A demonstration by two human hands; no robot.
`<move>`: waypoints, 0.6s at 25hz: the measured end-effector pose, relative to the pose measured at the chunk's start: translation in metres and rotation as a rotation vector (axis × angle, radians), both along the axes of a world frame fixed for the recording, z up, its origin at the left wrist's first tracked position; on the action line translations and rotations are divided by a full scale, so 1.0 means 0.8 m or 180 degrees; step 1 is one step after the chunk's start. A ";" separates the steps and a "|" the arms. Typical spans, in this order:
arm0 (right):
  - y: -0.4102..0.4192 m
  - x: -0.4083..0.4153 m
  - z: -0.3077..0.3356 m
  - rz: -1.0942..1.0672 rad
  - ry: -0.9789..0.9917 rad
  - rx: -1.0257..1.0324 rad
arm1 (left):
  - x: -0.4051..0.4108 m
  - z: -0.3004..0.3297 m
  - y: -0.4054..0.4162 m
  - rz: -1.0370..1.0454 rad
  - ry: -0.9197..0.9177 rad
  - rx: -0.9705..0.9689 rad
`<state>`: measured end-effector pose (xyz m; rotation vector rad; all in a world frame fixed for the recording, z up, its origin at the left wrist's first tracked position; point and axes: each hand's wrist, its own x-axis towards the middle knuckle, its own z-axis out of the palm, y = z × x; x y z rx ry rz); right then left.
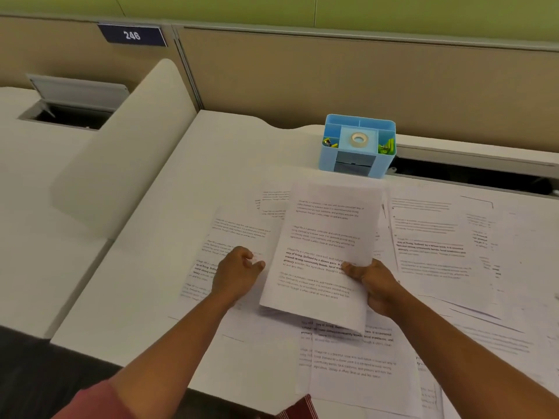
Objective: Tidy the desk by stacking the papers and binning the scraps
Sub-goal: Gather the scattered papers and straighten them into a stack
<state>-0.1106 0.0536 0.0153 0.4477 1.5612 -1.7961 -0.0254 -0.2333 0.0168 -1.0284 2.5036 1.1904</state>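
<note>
right hand (375, 282) grips sheaf (323, 252); left hand (239, 272) curled on loose sheet (230, 246). blue organiser (357, 146) at counter (181, 182) rear edge holds tape roll (358, 138), clips (387, 147).

"246" on blue partition sign (132, 35); held sheets (323, 252), perhaps "Village life" paragraphs.

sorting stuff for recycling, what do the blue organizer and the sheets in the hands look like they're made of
The blue organizer looks like moulded plastic with a matte finish: even colour, thin walls and rounded corners. The sheets held by the right hand look like plain white office paper, matte, thin enough to bend, with printed black text.
</note>
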 end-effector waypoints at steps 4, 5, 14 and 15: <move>-0.010 -0.002 -0.016 0.0045 -0.0204 0.0102 | 0.009 -0.008 -0.046 0.0102 -0.0721 -0.1135; -0.010 -0.002 -0.017 0.0051 -0.0229 0.0127 | 0.009 -0.006 -0.055 0.0207 -0.0859 -0.1100; -0.002 -0.005 -0.021 0.0110 -0.0310 0.0105 | 0.006 -0.013 -0.111 0.0406 -0.0785 -0.0558; -0.001 -0.005 -0.020 0.0087 -0.0310 0.0082 | 0.007 -0.015 -0.115 0.0367 -0.0709 -0.0513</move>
